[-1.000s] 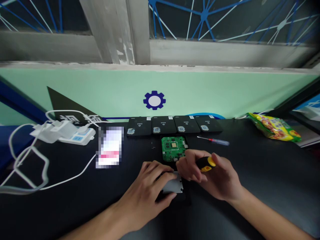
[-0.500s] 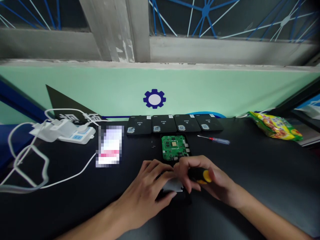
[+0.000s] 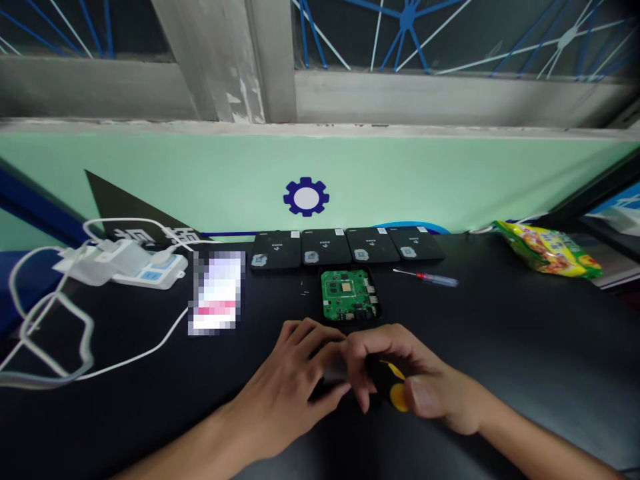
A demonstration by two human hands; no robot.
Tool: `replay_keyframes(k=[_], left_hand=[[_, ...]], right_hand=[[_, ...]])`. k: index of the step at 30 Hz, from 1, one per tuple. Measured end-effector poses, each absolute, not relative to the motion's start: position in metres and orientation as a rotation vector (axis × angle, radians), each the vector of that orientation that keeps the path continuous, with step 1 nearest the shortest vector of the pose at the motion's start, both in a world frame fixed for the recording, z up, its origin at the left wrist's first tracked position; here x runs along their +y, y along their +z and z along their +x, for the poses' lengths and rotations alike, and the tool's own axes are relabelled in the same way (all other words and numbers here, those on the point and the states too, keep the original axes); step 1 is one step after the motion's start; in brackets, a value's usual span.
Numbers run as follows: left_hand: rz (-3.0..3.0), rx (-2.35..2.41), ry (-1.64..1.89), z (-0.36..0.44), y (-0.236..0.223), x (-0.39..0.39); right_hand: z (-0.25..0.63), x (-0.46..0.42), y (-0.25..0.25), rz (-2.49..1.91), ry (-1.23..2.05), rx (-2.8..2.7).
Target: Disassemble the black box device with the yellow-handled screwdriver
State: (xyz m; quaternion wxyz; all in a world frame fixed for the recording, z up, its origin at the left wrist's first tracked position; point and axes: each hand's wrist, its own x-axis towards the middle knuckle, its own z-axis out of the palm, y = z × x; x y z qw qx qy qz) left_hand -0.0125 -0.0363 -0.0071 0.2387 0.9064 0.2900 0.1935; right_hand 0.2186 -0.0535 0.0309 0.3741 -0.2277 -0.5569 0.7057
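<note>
My left hand [image 3: 293, 380] rests on the black table with its fingers curled round a small black part; the grey metal plate seen earlier there is now hidden. Beside it, my right hand [image 3: 410, 383] is closed on a screwdriver with a black and yellow handle [image 3: 389, 387], fingers touching the left hand's fingertips over the part. Just beyond both hands lies an open black case holding a green circuit board [image 3: 347, 295].
Several closed black boxes [image 3: 345, 247] line the wall. A thin red and clear screwdriver [image 3: 425, 277] lies right of the board. A phone [image 3: 215, 293], white power strip [image 3: 145, 267] and cables [image 3: 55, 333] sit left. A snack bag [image 3: 547, 250] is far right.
My right hand has moved down and toward me with the screwdriver, its handle now tipped low. It now covers the grey plate. The left hand has stayed in place.
</note>
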Motion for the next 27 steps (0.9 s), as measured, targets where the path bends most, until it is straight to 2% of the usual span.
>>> replay_keyframes(k=[11,27], left_hand=[[2.501,0.802,0.545,-0.014,-0.007,-0.037],[2.541,0.816,0.513,-0.014,-0.009,-0.037]], right_hand=[[0.222,-0.055,0.019,-0.626,1.664,-1.425],[0.217,-0.046,0.023,-0.464,1.649,-1.043]])
